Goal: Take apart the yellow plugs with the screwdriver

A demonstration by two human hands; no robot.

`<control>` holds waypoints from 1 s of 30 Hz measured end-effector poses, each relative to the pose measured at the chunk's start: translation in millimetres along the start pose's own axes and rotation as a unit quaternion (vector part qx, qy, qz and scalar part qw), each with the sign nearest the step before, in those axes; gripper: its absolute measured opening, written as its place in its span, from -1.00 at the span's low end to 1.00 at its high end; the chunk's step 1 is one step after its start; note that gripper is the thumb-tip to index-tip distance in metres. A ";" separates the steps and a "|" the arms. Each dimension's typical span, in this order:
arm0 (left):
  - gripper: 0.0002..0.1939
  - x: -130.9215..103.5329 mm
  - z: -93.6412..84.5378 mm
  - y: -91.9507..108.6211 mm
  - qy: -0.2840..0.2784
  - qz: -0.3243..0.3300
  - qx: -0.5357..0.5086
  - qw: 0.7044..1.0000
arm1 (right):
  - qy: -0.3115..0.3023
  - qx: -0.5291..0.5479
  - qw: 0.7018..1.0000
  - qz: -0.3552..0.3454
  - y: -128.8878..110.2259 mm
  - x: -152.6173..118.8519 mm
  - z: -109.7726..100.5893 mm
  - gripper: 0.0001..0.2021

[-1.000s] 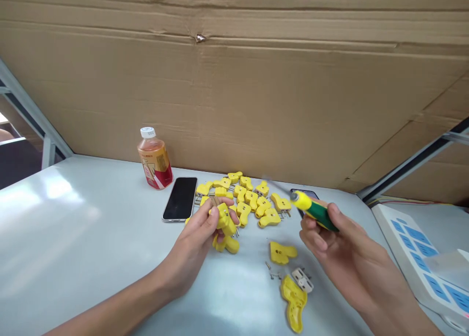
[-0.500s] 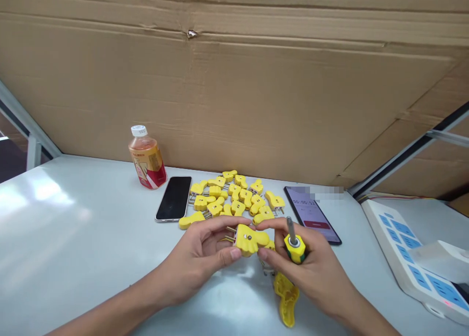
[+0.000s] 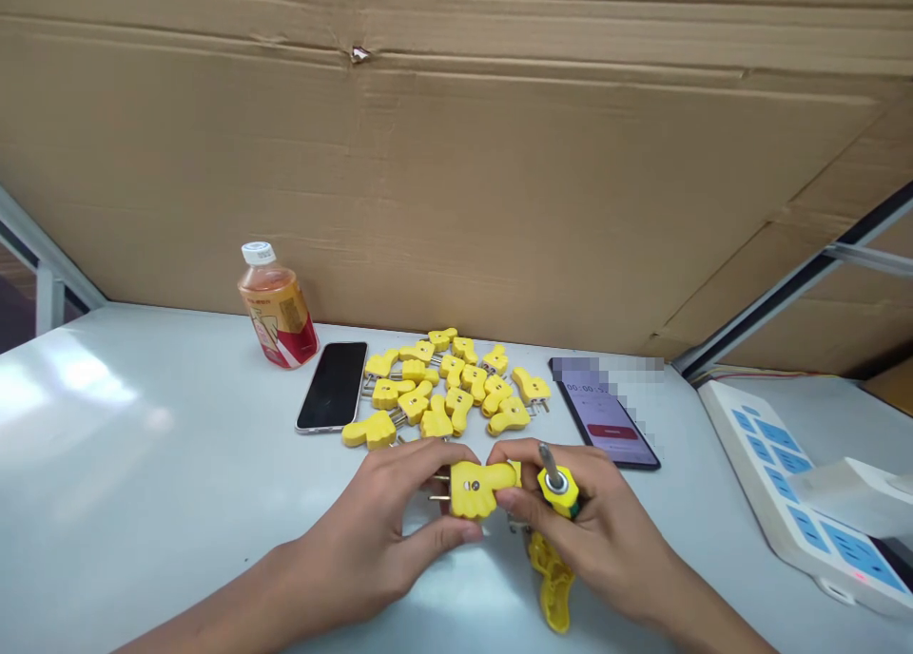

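Fwd of pale bench (image 3: 178, 454) back edge, L hand (image 3: 396, 516), fingers plug-wide, & R hand (image 3: 595, 507), curled round yellow-green metal-shafted screwdriver (image 3: 558, 489), pinched yellow foot-shaped plastic plug (image 3: 471, 492), prob. best kept steady.

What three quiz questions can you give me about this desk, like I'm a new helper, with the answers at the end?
1. Besides the yellow plug, what is the right hand holding?

2. True or false: the drink bottle is lying on its side.

3. Which way do the plug's metal prongs stick out?
A) Toward the left hand
B) Toward the right hand
C) Straight up at the ceiling

Key:
1. A screwdriver.
2. False; it stands upright.
3. A.
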State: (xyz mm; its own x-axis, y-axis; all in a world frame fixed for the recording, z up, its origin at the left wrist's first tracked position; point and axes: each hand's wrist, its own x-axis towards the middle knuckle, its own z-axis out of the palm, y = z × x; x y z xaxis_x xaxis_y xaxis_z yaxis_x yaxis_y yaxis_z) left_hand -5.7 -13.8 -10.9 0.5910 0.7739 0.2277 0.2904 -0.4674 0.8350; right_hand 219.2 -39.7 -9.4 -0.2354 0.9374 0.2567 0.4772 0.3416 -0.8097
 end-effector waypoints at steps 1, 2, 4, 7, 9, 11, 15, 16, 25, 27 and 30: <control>-0.76 0.1 -0.1 0.4 -0.008 0.009 0.014 1.000 | -0.004 -0.014 1.000 0.008 2.1 -0.9 0.0 -0.67; -0.79 0.2 -0.2 1.2 -0.016 0.015 0.024 0.999 | -0.008 -0.025 1.000 0.014 3.7 -1.6 0.0 -0.66; -0.83 0.5 -0.7 3.8 -0.027 0.017 0.030 0.999 | -0.015 -0.039 0.999 0.013 4.4 -2.5 -0.1 -0.66; -0.85 1.7 -2.8 8.8 -0.034 -0.009 0.028 0.999 | -0.014 -0.046 0.999 -0.022 -0.8 -1.7 -0.8 -0.72; -0.84 2.8 -4.9 11.7 -0.039 -0.036 0.018 0.998 | -0.013 -0.039 0.998 -0.046 -5.4 -1.0 -0.7 -0.76; -0.80 3.8 -7.1 13.3 -0.047 -0.058 -0.001 0.997 | -0.021 -0.021 0.999 -0.039 -7.6 -1.2 0.5 -0.75; -0.79 3.9 -8.6 12.0 -0.048 -0.069 -0.004 0.996 | -0.012 0.080 0.996 0.041 -1.7 -2.7 3.0 -0.64; -0.79 3.7 -8.2 10.8 -0.040 -0.069 0.004 0.997 | 0.002 0.105 0.993 0.053 0.8 -2.8 2.7 -0.62; -0.76 6.5 -3.3 1.4 0.043 -0.041 0.013 0.998 | 0.102 0.080 0.990 0.056 9.7 3.7 -7.6 -0.63; -0.77 7.6 -4.1 1.1 0.073 -0.038 0.027 0.996 | 0.114 0.066 0.989 0.060 11.4 6.6 -10.4 -0.65; -0.79 8.5 -5.7 1.5 0.117 -0.056 0.052 0.990 | 0.094 0.008 0.994 0.055 13.9 12.2 -18.0 -0.68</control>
State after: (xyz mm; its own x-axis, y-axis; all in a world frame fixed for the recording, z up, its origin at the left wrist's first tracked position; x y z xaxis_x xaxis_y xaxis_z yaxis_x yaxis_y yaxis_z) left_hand -4.5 -5.5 -4.8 0.3631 0.8957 0.2568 0.4280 -0.4051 0.8079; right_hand 238.3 -22.3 -8.1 -0.0190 0.9656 0.2593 0.4769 0.2367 -0.8465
